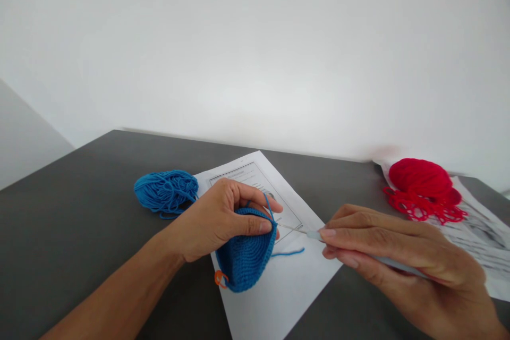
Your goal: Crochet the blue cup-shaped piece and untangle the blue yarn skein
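Observation:
My left hand [229, 212] pinches the upper edge of a blue crochet piece [249, 257], cupped in shape, between thumb and fingers. A strand of blue yarn runs up over the index finger of that hand. An orange stitch marker [220, 278] hangs at the piece's lower left edge, and a loose blue yarn tail [289, 253] sticks out to its right. In my right hand [392, 255] is a crochet hook [314, 235] with a grey handle, closed in the fingers. Its thin metal shaft points left, with the tip at the edge of the blue piece.
Beneath the hands lies a printed sheet [274, 297] on the dark table [87, 212]. A blue yarn skein [166, 191] sits to the left. At the right, a red yarn skein [424, 183] rests on more printed paper [474, 239]. A white wall [255, 53] stands behind.

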`<state>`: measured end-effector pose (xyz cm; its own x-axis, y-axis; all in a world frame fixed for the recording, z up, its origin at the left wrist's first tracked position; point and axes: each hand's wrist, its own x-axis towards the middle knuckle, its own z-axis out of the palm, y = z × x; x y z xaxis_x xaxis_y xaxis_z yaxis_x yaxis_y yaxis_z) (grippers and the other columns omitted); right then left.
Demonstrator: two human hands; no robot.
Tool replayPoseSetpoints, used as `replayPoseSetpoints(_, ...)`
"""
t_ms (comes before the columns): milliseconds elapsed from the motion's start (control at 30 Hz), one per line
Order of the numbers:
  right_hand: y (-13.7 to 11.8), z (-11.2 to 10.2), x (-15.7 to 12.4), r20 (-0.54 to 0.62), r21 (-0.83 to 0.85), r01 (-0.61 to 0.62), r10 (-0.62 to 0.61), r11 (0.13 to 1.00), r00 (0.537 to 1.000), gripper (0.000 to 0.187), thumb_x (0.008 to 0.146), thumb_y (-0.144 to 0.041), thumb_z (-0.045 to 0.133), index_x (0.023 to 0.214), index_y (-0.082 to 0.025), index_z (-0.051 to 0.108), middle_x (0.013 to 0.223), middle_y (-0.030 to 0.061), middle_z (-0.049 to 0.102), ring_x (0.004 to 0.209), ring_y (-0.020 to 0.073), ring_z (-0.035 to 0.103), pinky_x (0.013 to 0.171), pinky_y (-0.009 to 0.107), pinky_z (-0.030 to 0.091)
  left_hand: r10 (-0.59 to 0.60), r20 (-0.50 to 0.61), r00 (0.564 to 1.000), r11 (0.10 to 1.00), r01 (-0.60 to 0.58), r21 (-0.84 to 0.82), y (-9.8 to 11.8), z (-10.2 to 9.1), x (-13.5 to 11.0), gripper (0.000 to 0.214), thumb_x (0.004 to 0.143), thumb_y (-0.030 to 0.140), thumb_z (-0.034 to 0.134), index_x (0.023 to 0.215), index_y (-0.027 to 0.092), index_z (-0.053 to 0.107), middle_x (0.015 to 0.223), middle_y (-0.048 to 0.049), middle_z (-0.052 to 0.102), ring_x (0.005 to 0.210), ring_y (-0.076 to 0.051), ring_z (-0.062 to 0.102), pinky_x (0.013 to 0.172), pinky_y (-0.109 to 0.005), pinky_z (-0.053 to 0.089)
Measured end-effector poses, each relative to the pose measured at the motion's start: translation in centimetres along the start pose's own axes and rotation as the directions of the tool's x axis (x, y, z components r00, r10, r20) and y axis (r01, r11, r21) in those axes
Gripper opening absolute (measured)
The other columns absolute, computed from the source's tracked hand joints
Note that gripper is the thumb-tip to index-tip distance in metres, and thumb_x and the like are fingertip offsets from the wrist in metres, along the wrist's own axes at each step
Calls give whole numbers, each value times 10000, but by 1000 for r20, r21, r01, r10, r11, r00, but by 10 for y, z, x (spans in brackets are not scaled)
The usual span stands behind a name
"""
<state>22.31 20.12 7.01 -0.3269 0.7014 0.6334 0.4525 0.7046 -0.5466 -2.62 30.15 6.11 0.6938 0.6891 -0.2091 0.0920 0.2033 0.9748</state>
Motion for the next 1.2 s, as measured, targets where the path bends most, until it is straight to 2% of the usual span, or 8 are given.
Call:
replayPoseSetpoints(200, -4, -3, 3, 18, 89, -63, 62, 994, 998, 496, 854, -23, 730, 1232, -339, 786, 829, 25, 804, 767, 204, 766, 590, 263, 615, 2, 18, 1000, 999, -3, 35, 3, 2, -1, 93, 774, 219, 853, 776, 132, 818, 947, -99, 813, 807, -195, 741, 731, -251, 586)
replayPoseSetpoints(433, 1, -1, -2, -4, 268, -225, 234, 937, 972, 327, 883, -109, 761, 1126, -317, 830, 719, 23, 778, 673, 179, 753, 590, 246, 616, 31, 27, 999, 999, -31, 28, 4, 3, -3, 77, 777, 219, 854, 776, 147, 827, 976, -107, 822, 854, -223, 756, 766, -278, 591)
replayPoseSetpoints(500, 4, 2, -5, 1, 453, -348, 390, 821, 921, 200, 902, -195, 773, 1057, -296, 848, 721, 40, 793, 599, 169, 750, 560, 234, 624, 46, 14, 999, 999, -46, -5, 4, 5, -3, 119, 771, 218, 867, 866, 152, 840, 887, -100, 829, 818, -221, 760, 756, -284, 591)
replayPoseSetpoints(667, 7, 21, -2, 137, 832, -458, 684, 313, 716, 166, 868, -334, 811, 867, -171, 844, 667, 66, 766, 451, 126, 664, 394, 176, 561, 125, -117, 985, 986, -136, -95, -2, 17, -1, 234, 742, 227, 903, 956, 157, 840, 827, -78, 833, 792, -203, 756, 739, -264, 573)
replayPoseSetpoints(767, 5, 39, 0, 149, 891, -411, 730, 194, 667, 171, 846, -324, 835, 867, -154, 837, 670, 56, 750, 482, 99, 652, 419, 147, 561, 172, -225, 959, 980, -191, -62, -9, 27, 1, 253, 730, 249, 912, 960, 167, 845, 850, -58, 831, 797, -186, 737, 750, -251, 553)
replayPoseSetpoints(867, 2, 55, 1, 102, 904, -365, 717, 222, 689, 138, 850, -298, 834, 914, -176, 844, 713, 63, 775, 535, 112, 682, 471, 164, 590, 184, -262, 947, 981, -195, -16, -17, 34, 0, 243, 758, 243, 877, 992, 186, 843, 840, -33, 823, 777, -180, 725, 743, -255, 543)
replayPoseSetpoints(1067, 3, 67, -1, -70, 867, -294, 682, 402, 728, 121, 876, -292, 810, 951, -207, 854, 736, 73, 790, 581, 136, 705, 527, 202, 618, 168, -316, 934, 980, -193, -48, -20, 41, -1, 229, 765, 202, 826, 992, 177, 812, 839, -27, 816, 775, -190, 730, 779, -279, 546)
replayPoseSetpoints(1200, 4, 67, -3, -93, 867, -267, 664, 420, 742, 142, 887, -288, 800, 1007, -231, 851, 735, 62, 793, 590, 143, 718, 541, 214, 625, 157, -303, 940, 968, -207, -141, -17, 42, 0, 252, 742, 173, 828, 993, 166, 803, 815, -23, 805, 743, -179, 726, 772, -282, 549)
